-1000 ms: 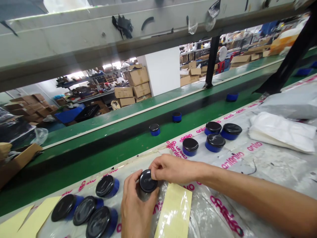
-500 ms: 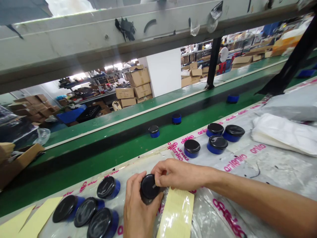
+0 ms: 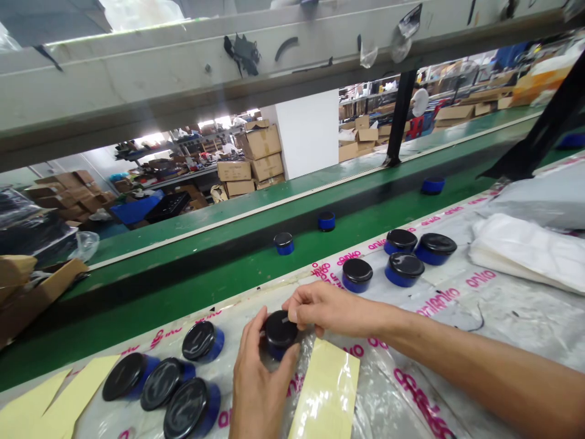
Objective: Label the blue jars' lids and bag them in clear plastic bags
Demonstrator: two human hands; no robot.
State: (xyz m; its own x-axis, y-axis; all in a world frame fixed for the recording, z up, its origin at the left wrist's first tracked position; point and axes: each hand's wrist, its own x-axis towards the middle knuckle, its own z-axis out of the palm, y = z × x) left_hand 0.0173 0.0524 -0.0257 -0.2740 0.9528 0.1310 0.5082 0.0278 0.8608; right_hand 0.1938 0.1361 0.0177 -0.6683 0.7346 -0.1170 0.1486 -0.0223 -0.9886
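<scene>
- Head view, lower left: a couple of yellow sheets (image 3: 85,390) lie on the pink-printed plastic sheeting (image 3: 365,393), same spot as a second ago.
- Just right of those, four black-topped blue tubs (image 3: 167,383) sit bunched, three close together and one a bit above. We see no change there.
- Lower middle: our left hand (image 3: 260,378) is part-curled, thumb and fingers wrapped around the held tub (image 3: 281,329). That grip hasn't really changed.
- Here's the change, folks: a second ago that tub's black top faced us almost flat-on; now it's tipped more upward and the blue wall shows underneath. We'd read that as the top being turned up for the fingers working on it. Can't tell if the tub touches the sheeting.
- Middle of the frame, beyond the hands: three more tubs (image 3: 284,244) sit spaced out along the green belt (image 3: 237,274).
- Right of centre: our right hand (image 3: 315,311) has its fingers pinched together at the top's right edge. A small pale mark shows by the fingertips; no idea whether they've got hold of anything.
- Below it lies a yellow strip (image 3: 326,390).
- Further right: four other tubs (image 3: 357,274), then a folded white stack (image 3: 525,250), both untouched.
</scene>
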